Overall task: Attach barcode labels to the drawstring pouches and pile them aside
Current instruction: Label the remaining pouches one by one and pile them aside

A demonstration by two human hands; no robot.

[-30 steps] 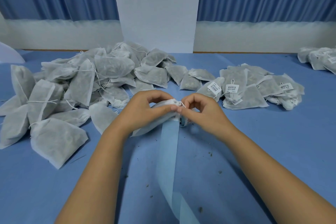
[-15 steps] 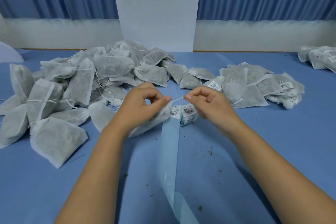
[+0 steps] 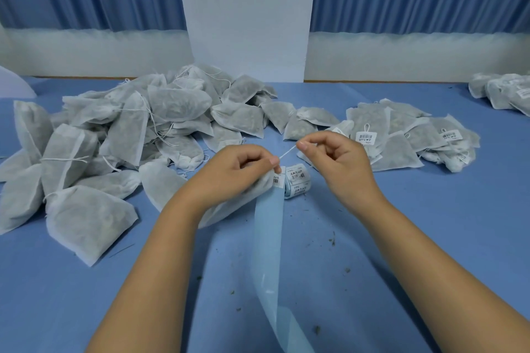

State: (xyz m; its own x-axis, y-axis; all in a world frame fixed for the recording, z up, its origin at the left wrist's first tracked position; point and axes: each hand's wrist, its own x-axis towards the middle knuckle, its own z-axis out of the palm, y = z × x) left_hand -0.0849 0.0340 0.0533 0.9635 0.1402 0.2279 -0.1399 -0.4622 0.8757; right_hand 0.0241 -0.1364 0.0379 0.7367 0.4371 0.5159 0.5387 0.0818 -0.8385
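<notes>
While drawstring [image 3: 287, 153] runs taut —
Left hand [image 3: 238, 172]: clamped on pouch [image 3: 235, 206] neck.
Right hand [image 3: 338, 160]: pinching drawstring end.
Risk: drawstring may snap — overpull.

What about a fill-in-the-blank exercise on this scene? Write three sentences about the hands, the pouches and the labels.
1. The right hand pinches the white ____ of the pouch that the left hand grips.
2. The labelled pouches lie on the person's ____ side.
3. The backing strip trailing from the label roll is pale ____.
Missing words: drawstring; right; blue.
</notes>
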